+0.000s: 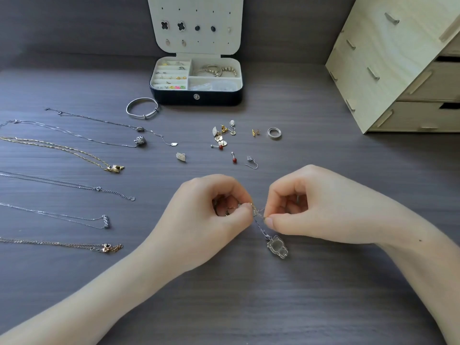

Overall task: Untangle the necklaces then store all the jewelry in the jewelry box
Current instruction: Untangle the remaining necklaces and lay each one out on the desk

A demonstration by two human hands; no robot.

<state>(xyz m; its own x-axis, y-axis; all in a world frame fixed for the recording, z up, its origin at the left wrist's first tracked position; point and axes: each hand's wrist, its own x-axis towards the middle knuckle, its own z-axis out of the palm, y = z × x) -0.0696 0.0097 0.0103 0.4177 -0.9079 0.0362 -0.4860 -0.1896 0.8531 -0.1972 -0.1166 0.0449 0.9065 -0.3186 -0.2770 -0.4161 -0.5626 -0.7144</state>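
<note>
My left hand (211, 212) and my right hand (311, 207) meet at the table's middle and pinch a thin silver chain (257, 216) between them. More of that chain is bunched inside my left fist. A clear bear-shaped pendant (277, 246) hangs from the chain just below my right thumb. Several necklaces lie stretched out on the left, among them a gold one (74, 153) and a silver one with a bead pendant (140, 140). The open jewelry box (196, 98) stands at the back with its lid up.
A silver bangle (142, 108) lies left of the box. Loose earrings (221, 136), a silver ring (274, 133) and red-ball studs (234, 159) are scattered beyond my hands. A wooden drawer unit (388, 70) fills the back right corner.
</note>
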